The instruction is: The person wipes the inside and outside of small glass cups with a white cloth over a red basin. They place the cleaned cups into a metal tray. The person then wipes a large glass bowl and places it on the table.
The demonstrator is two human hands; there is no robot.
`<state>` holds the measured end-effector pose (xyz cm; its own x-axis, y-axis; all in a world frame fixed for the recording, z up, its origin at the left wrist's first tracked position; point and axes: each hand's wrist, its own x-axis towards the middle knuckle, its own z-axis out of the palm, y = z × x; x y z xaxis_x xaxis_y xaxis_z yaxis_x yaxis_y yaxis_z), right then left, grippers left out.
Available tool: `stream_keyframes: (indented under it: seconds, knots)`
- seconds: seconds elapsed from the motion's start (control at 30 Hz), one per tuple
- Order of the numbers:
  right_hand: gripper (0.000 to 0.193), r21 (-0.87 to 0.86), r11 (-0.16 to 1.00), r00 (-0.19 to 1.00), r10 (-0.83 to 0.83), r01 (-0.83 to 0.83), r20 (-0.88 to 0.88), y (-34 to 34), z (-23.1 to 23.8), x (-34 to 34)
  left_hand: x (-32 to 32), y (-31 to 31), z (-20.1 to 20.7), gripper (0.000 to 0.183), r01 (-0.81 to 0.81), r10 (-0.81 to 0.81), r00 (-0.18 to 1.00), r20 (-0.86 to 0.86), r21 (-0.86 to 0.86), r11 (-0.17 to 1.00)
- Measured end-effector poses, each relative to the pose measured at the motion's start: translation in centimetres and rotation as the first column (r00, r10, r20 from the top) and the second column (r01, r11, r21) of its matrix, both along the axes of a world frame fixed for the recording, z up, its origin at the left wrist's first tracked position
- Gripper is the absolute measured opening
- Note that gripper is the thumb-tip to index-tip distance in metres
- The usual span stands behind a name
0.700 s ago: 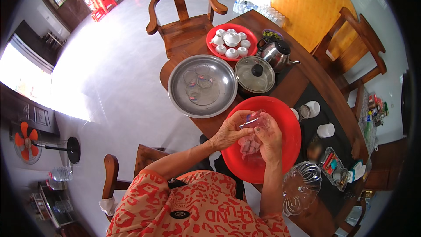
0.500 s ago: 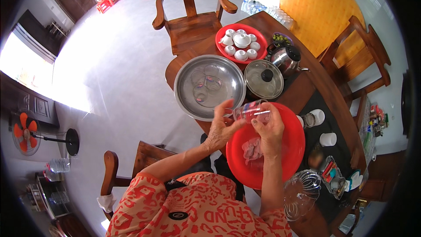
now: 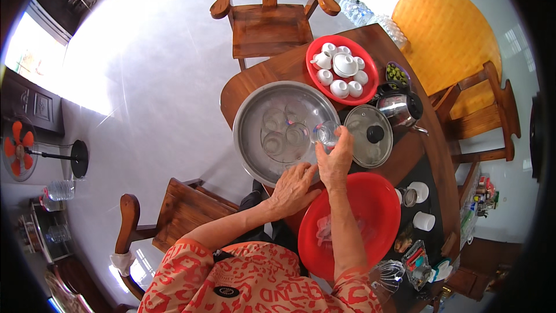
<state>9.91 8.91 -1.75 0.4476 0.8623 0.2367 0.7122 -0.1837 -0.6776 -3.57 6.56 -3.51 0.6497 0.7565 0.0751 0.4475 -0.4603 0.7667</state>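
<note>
My right hand (image 3: pixel 336 159) grips a clear drinking glass (image 3: pixel 324 133) between thumb and fingers, over the right side of a wide steel basin (image 3: pixel 243 157). Inside that basin several similar clear glasses (image 3: pixel 278 141) stand close together, left of the held one. With its fingers stretched out, my left hand (image 3: pixel 294 191) rests by the basin's near rim and holds nothing. Beneath my right forearm is a red plastic basin (image 3: pixel 383 203). A pale wet cloth (image 3: pixel 324 233) lies in it, partly hidden by the forearm.
Beyond the steel basin, a red tray (image 3: pixel 313 75) carries white teacups and a lidded pot. A glass-lidded pot (image 3: pixel 362 139) and a steel kettle (image 3: pixel 395 109) stand to the right. White cups (image 3: pixel 424 221) sit farther along the wooden table. Chairs (image 3: pixel 272 26) flank it.
The glass has moved from above the red basin to the steel basin in my right hand. My left hand has let go of it. The whole view has shifted a little.
</note>
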Motion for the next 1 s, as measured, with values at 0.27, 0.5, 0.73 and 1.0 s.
stream_keyframes:
  seconds: [0.27, 0.5, 0.73, 1.0]
  knots:
    - [0.062, -0.111, 0.994, 1.000, 0.000, -0.001, -0.011, 2.8, -2.2, -0.3, -0.3, 0.2, -1.6, 0.047, 0.052, -0.046, 0.997, -0.064, 0.101, 0.993]
    - [0.064, -0.124, 0.987, 0.995, 0.104, -0.105, -0.014, 3.4, -2.2, 0.1, -0.3, 0.2, -2.1, 0.046, 0.057, -0.048, 0.994, -0.096, 0.088, 0.994]
    - [0.064, -0.102, 0.990, 0.994, 0.092, -0.097, -0.055, 3.0, -2.0, 0.0, -0.4, 0.2, -2.1, 0.048, 0.053, -0.052, 0.998, -0.044, 0.033, 0.998]
    - [0.031, 0.066, 0.998, 0.996, 0.007, -0.001, -0.092, -4.9, 4.5, 4.5, -0.5, 0.2, -1.2, 0.060, 0.011, -0.021, 0.997, 0.077, 0.128, 0.992]
